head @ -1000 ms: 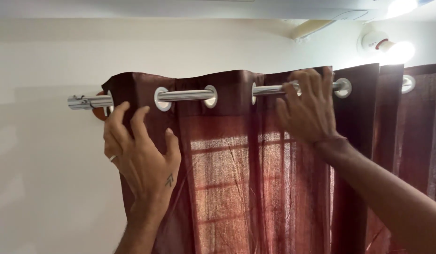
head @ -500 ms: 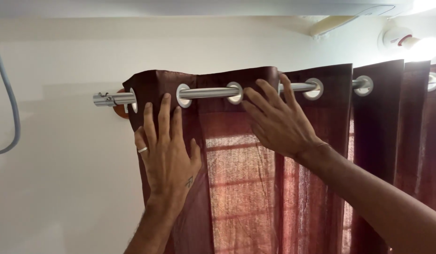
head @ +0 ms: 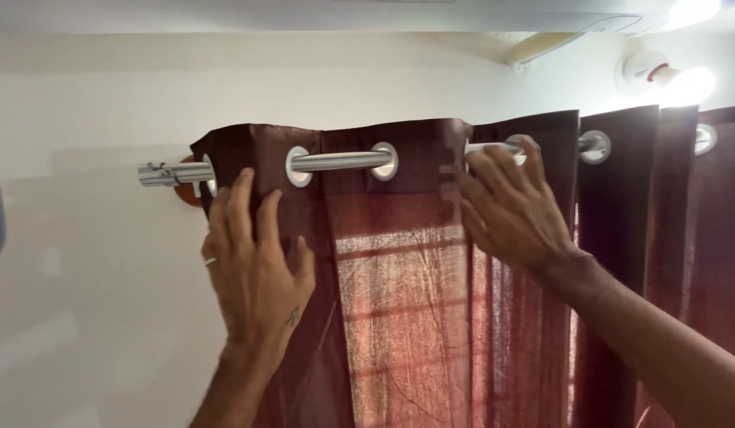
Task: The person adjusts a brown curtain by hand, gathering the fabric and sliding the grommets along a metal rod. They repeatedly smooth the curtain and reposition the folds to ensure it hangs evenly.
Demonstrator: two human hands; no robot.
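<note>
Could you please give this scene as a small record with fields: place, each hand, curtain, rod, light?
place: white wall under a ceiling
left hand: left hand flat on the curtain's end fold, below the rod; ring on one finger
right hand: right hand with fingers on the curtain top at the rod
curtain: dark red curtain with white eyelets, hanging in folds
rod: silver rod threaded through the eyelets
light: lit lamp, upper right

Dark maroon curtain with white eyelet rings, silver rod, off-white wall
</note>
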